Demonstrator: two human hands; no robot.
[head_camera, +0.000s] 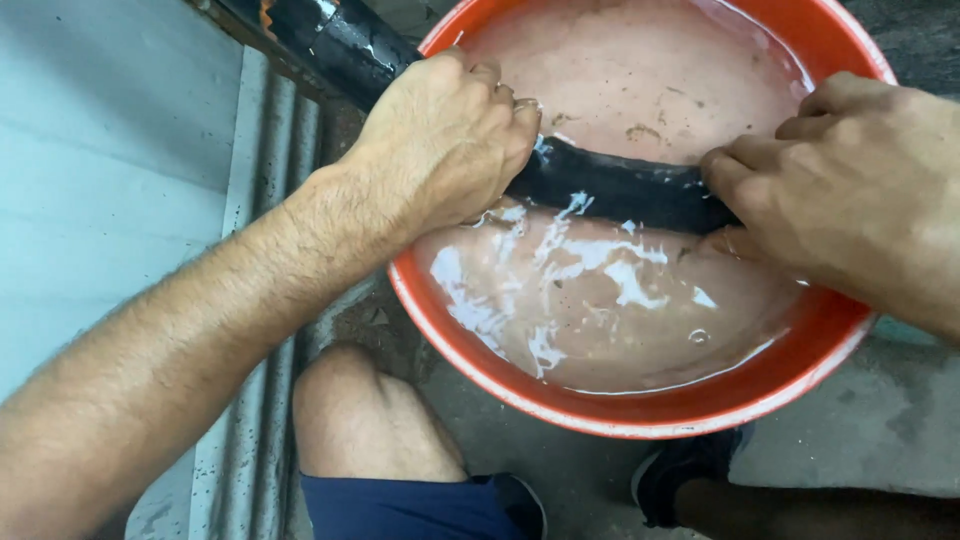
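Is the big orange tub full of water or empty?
Nearly full. Cloudy water fills the orange tub almost to its rim, and the black tube dips into it.

The black tube (610, 185) looks like wet, glossy rubber. The orange basin (640, 405) seems smooth plastic; the floor (880, 420) is rough concrete.

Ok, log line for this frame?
left hand: grips black tube | right hand: grips same tube | tube partly in water, orange basin
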